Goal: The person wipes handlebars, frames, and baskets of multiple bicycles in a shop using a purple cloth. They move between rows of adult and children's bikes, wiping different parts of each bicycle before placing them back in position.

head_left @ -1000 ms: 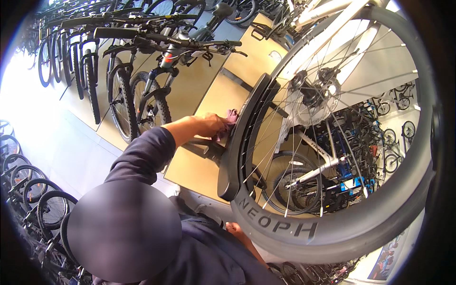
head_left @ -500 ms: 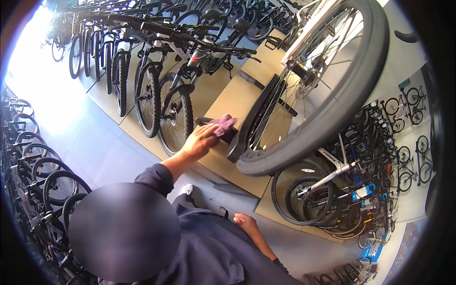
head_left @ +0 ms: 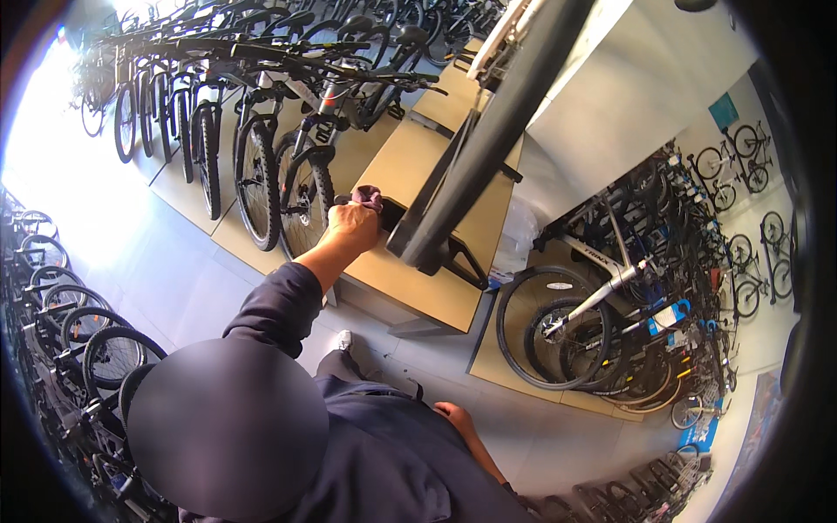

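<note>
My left hand (head_left: 353,227) is stretched forward and closed around a bunched maroon cloth (head_left: 368,197). It is next to a black part (head_left: 394,214) above the wooden platform. Just right of it rises the wheel of a white bicycle (head_left: 497,131), with its black tyre seen nearly edge-on. A slim black piece runs along the wheel's left side. My right hand (head_left: 458,418) rests low beside my dark jacket, fingers curled, with nothing visible in it.
A wooden platform (head_left: 418,292) carries the bicycle, with a black stand foot (head_left: 471,266) and clear plastic wrap (head_left: 520,231) alongside. Rows of bicycles (head_left: 253,183) line the far left, more bicycles (head_left: 113,349) the near left. A grey-framed bicycle (head_left: 602,288) stands at the right.
The bicycle wheel has swung from a broad side view to nearly edge-on. My left hand with the cloth has shifted left and slightly up. My right hand has dropped a little closer to my jacket.
</note>
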